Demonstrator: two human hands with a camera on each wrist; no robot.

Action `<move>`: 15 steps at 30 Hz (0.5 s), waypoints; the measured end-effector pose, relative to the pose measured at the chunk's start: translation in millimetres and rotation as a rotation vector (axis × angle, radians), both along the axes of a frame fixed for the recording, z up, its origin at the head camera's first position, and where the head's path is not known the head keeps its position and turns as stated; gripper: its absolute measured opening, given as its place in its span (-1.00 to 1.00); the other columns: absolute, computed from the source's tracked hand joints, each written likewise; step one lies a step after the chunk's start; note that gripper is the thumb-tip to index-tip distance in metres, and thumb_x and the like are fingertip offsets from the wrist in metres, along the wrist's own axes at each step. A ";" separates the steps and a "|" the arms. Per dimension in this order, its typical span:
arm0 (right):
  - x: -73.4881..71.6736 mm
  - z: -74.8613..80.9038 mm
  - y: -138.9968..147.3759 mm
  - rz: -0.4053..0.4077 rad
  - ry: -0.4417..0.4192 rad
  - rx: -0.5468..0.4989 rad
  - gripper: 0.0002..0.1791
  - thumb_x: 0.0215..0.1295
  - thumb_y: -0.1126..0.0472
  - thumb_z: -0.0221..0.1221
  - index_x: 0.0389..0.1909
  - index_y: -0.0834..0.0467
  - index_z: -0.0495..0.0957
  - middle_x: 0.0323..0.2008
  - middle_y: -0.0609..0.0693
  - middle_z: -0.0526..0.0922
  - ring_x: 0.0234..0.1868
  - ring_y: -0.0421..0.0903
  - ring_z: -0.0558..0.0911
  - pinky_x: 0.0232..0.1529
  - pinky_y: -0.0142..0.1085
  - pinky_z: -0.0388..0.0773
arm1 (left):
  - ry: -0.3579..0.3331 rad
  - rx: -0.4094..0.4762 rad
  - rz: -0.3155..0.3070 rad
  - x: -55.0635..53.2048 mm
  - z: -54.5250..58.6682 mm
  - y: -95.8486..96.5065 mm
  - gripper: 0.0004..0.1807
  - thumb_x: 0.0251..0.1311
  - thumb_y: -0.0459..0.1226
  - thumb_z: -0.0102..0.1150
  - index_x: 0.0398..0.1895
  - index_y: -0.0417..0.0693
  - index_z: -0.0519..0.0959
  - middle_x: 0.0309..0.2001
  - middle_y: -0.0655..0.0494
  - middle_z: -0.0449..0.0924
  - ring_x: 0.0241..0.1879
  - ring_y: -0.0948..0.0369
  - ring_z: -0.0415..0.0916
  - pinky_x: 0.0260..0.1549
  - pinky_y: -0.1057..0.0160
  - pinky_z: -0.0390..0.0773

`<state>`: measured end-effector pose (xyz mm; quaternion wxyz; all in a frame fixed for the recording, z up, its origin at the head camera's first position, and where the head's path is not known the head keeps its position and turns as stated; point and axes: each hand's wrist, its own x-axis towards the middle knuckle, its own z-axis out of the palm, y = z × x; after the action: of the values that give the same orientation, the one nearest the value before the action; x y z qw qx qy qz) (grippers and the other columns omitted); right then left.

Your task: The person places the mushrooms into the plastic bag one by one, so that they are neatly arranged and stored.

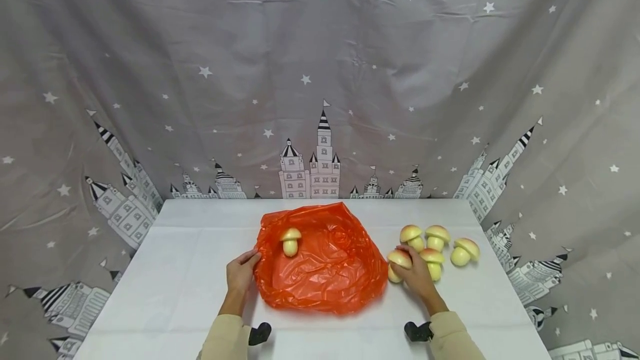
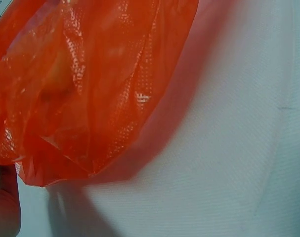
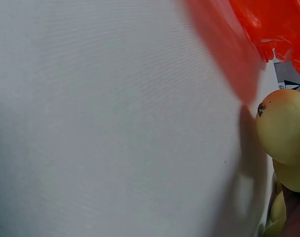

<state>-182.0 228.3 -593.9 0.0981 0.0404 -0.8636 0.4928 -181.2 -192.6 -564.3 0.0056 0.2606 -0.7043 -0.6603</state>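
The mushroom (image 1: pixel 399 260) in the head view is sitting in the right grip (image 1: pixel 419 278), beside the bag (image 1: pixel 322 298) the left grip (image 1: pixel 240 274) is pinching. Left wrist: the bag is creasing thinly. Right wrist: the jutting mushroom may be risking a snag on such soft plastic.

I see both forearms (image 1: pixel 223 338) come in pale sleeves from the near side, well apart, leaning inward toward the far side. The left hand (image 1: pixel 239 274) is pinching with thumb and fingers; at right, the right hand (image 1: pixel 418 276) grips with curled fingers.
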 end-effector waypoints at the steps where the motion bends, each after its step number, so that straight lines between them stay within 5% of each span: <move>1: -1.2 0.5 0.1 0.000 0.013 0.012 -0.50 0.10 0.30 0.34 0.08 0.34 0.47 0.03 0.24 0.59 0.08 0.19 0.52 0.15 0.02 0.39 | 0.001 -0.001 0.002 -0.3 0.1 0.3 -0.56 0.34 -0.23 0.11 0.19 -0.32 0.48 0.20 -0.30 0.42 0.11 -0.01 0.42 -0.08 0.44 0.55; 8: -7.8 4.8 -0.4 -0.005 0.076 0.041 -0.52 0.02 0.35 0.38 0.01 0.34 0.53 -0.03 0.21 0.60 0.03 0.16 0.54 0.09 -0.06 0.44 | 0.000 -0.002 0.007 0.6 0.0 -0.2 -0.55 0.34 -0.22 0.12 0.19 -0.32 0.48 0.21 -0.29 0.42 0.11 -0.01 0.40 -0.15 0.53 0.52; 15: -10.5 20.6 -1.0 -0.006 0.040 0.014 -0.48 0.00 0.36 0.39 0.06 0.31 0.53 0.04 0.23 0.59 0.09 0.16 0.52 0.13 0.08 0.41 | 0.018 -0.021 0.007 -0.7 0.6 1.3 -0.55 0.34 -0.22 0.11 0.18 -0.34 0.48 0.20 -0.30 0.42 0.11 -0.02 0.40 -0.22 0.57 0.49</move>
<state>-192.5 227.2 -573.3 0.1167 0.0485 -0.8651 0.4854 -181.9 -191.3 -563.7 0.0170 0.2567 -0.7103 -0.6552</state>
